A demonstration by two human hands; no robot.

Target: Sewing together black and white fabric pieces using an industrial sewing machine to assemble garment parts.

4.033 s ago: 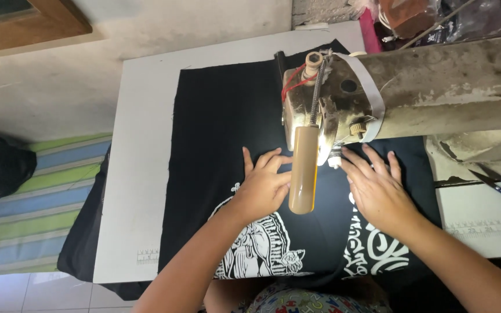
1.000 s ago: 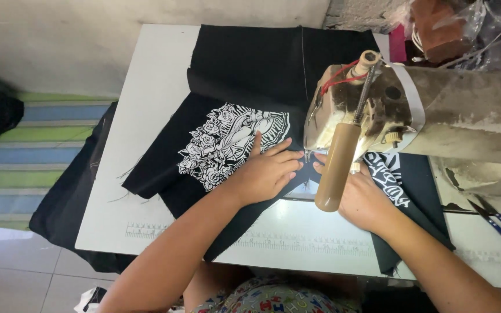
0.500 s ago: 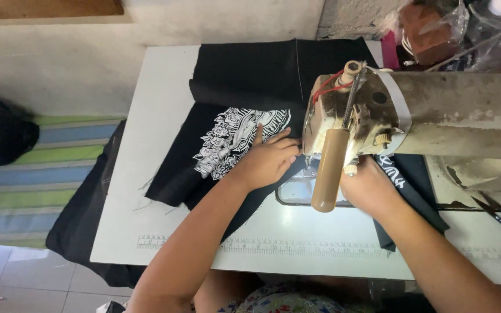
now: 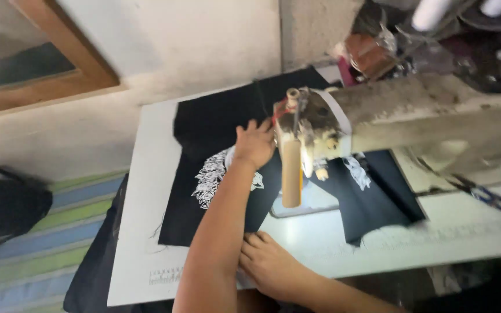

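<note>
Left hand (image 4: pixel 254 143) is reaching forward, fingers spread and pressing flat on the black printed fabric (image 4: pixel 215 174), right beside the head of the sewing machine (image 4: pixel 320 130). Right hand (image 4: pixel 271 264) is sitting back at the near edge of the white table (image 4: pixel 140 232), fingers loosely curled against the edge; cannot tell if it is pinching cloth there, the left forearm is crossing over it.

Fabric is lying mostly ahead of and to the left of the hands, its long run going from the near-left corner diagonally up toward the far side under the machine head. White graphic print (image 4: pixel 207 179) is showing just under and left of the left forearm. A second flap of the same cloth (image 4: pixel 372 197) is spreading out to the right of the needle area, past the wooden-coloured cylinder (image 4: pixel 291 174) that is hanging off the machine front. Left hand is clearly the nearer one to the needle zone and is touching the cloth; right hand is well apart from the machine, near the body.

More dark cloth is hanging off the table's left edge (image 4: pixel 97 255). Blue-handled scissors (image 4: pixel 494 197) are lying on the table at far right. Black bag (image 4: pixel 7 203) is sitting on a striped mat (image 4: pixel 47 243) on the floor, left.
</note>
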